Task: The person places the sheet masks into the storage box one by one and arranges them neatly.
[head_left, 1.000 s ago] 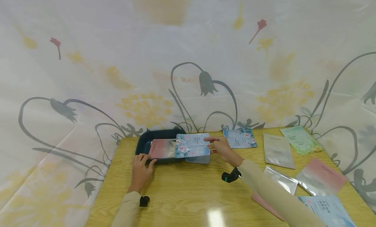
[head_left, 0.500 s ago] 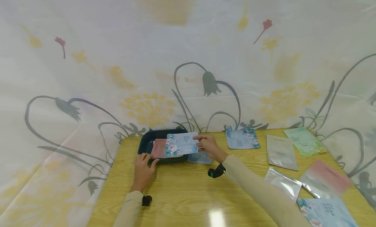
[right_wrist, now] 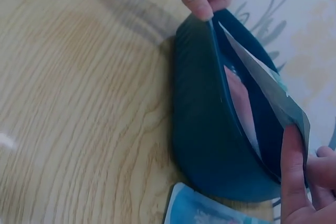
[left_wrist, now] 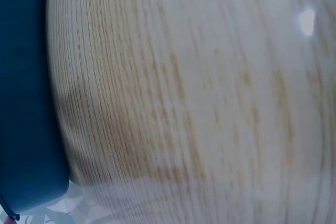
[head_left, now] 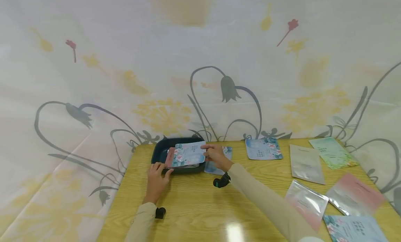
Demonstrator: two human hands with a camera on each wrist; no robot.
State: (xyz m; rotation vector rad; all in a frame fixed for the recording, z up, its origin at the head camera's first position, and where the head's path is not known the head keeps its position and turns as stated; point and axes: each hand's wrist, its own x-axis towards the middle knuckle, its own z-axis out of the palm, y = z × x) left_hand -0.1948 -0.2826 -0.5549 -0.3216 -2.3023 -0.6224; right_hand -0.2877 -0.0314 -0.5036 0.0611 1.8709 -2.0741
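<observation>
My right hand (head_left: 217, 157) pinches the right end of a blue floral sheet mask packet (head_left: 189, 153), thumb on one face and fingers on the other. The packet is over the dark blue plastic bin (head_left: 185, 171), and in the right wrist view it tilts across the bin's opening. A pink sheet mask packet (right_wrist: 241, 103) lies inside, partly covered in the head view. My left hand (head_left: 156, 181) holds the bin's near rim at its left end, fingertips over the edge. The left wrist view has only the bin's outer wall (left_wrist: 29, 103) and tabletop.
On the wooden table (head_left: 200, 207), a blue packet (head_left: 214, 168) lies beside the bin, partly behind my right hand. Farther right are another blue packet (head_left: 264, 149), a silver one (head_left: 307, 164), a green one (head_left: 333, 153) and several more. A patterned curtain (head_left: 200, 61) hangs behind.
My right hand has carried the blue floral packet leftward, from the bin's right end to over its opening, covering more of the pink packet. The left hand stays at the rim.
</observation>
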